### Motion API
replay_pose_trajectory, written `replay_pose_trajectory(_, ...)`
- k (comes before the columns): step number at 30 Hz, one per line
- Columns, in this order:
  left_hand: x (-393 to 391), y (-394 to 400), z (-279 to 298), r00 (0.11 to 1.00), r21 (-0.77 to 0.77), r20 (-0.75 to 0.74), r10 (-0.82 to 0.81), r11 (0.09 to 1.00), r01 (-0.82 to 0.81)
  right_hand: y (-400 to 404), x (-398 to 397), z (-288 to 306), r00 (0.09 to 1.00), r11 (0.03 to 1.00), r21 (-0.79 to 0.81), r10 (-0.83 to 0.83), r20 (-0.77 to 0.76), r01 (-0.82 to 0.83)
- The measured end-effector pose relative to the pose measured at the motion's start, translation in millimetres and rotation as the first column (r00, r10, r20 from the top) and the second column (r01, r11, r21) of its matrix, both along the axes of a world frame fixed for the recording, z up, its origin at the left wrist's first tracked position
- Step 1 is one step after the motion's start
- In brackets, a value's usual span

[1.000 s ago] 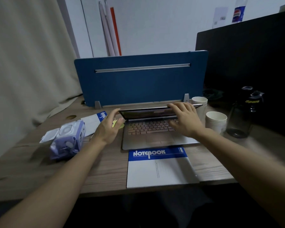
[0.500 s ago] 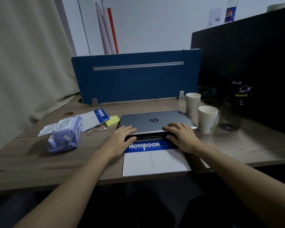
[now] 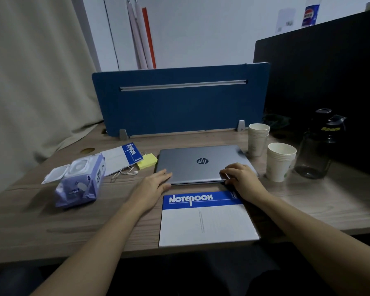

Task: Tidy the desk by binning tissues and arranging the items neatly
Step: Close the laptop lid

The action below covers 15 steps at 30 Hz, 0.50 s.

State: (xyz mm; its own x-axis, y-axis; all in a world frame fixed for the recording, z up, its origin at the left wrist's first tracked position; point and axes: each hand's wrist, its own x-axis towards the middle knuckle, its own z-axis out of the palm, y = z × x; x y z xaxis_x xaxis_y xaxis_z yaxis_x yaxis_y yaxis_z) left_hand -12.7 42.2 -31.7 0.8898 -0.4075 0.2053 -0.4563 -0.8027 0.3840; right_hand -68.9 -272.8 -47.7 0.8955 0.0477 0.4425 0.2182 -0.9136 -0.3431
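A silver laptop (image 3: 201,162) lies closed in the middle of the wooden desk (image 3: 30,221). My left hand (image 3: 153,184) rests at its front left corner, fingers on the lid edge. My right hand (image 3: 241,178) grips its front right edge, fingers curled over the lid. A large blue-and-white notebook (image 3: 205,218) lies just in front of the laptop. To the left are a purple wet-wipe pack (image 3: 79,182) with its flap open, a small notebook (image 3: 122,157), yellow sticky notes (image 3: 146,161) and white earphones (image 3: 126,173).
Two stacks of paper cups (image 3: 257,138) (image 3: 280,161) and a dark water bottle (image 3: 320,146) stand right of the laptop. A blue divider panel (image 3: 179,99) closes the desk's back, a black partition (image 3: 329,71) the right. A curtain (image 3: 30,71) hangs at left.
The laptop lid has gone from nearly open to fully closed. Both hands have slid from the lid's top down to the laptop's front edge.
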Motion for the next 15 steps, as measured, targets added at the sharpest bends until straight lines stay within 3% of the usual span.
replay_pose_trajectory(15, 115.8, -49.4, -15.8, 0.987, -0.130, 0.124, 0.098, 0.988, -0.082, -16.2, 121.4, -0.6, 0.995, 0.986, -0.157, -0.042, 0.089, 0.055)
